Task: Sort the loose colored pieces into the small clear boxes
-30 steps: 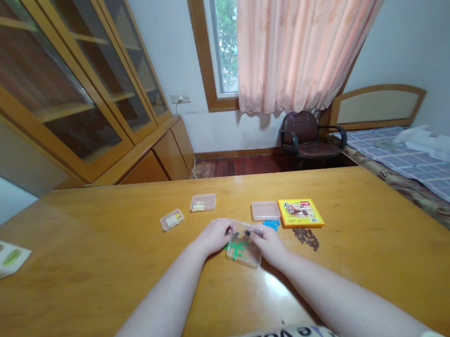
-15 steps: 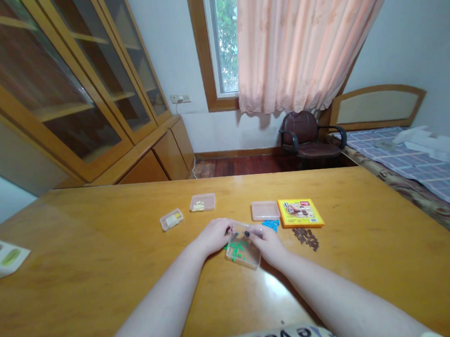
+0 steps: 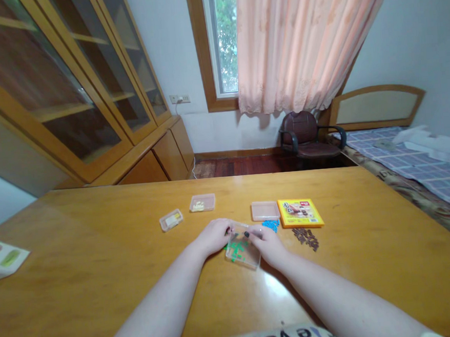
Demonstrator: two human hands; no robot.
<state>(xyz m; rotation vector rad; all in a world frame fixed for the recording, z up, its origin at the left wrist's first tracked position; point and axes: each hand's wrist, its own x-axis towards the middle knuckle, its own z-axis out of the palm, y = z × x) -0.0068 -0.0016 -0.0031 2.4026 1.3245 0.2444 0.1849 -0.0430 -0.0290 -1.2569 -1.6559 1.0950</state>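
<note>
A clear plastic box [image 3: 251, 256] is between my two hands, tilted over the table. My left hand [image 3: 216, 235] grips its far left corner with bent fingers. On the far right side, my right hand [image 3: 267, 241] is closed on the rim, and a dark spot shows at the thumb tip. Small green pieces [image 3: 236, 250] show through the clear plastic; whether they are inside the box or under it I cannot tell. Just beyond my right hand lies a pile of blue pieces [image 3: 271, 226], partly hidden by it.
An open clear box [image 3: 265, 211] stands behind the blue pile, beside a yellow box [image 3: 300, 213]. Brown pieces [image 3: 306, 238] lie in front. Left of centre are a box with cream pieces [image 3: 203, 203] and a smaller box [image 3: 171, 220]. A white package [image 3: 3, 258] is at the left edge.
</note>
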